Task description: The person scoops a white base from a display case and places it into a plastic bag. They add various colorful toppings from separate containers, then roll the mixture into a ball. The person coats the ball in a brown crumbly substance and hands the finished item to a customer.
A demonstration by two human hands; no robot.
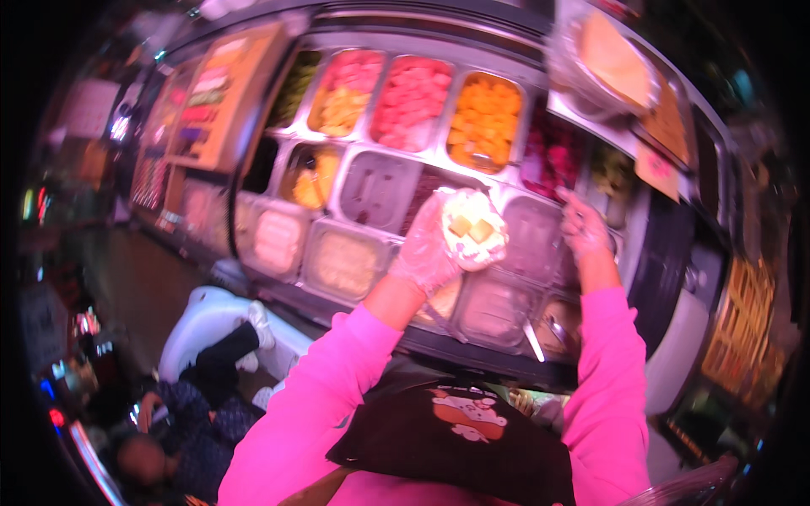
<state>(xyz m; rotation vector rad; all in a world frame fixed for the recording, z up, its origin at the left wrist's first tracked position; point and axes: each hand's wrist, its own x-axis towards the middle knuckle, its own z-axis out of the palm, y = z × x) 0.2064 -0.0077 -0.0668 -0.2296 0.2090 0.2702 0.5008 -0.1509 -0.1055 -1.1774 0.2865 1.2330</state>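
Cream-topped food [473, 239]: in the left hand, two yellow-orange cubes [482, 231] on top.
Left hand [422, 253]: gloved, curled around the food's side.
Right hand [584, 223]: fingers bent in; cannot tell whether they grip anything.
Dark red pieces [550, 156]: just beyond the right hand.
Orange pieces [483, 122]: ahead, between both hands and farther off.

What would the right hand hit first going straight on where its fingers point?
The right hand would probably meet the dark red pieces just ahead, though depth is unclear from this view.
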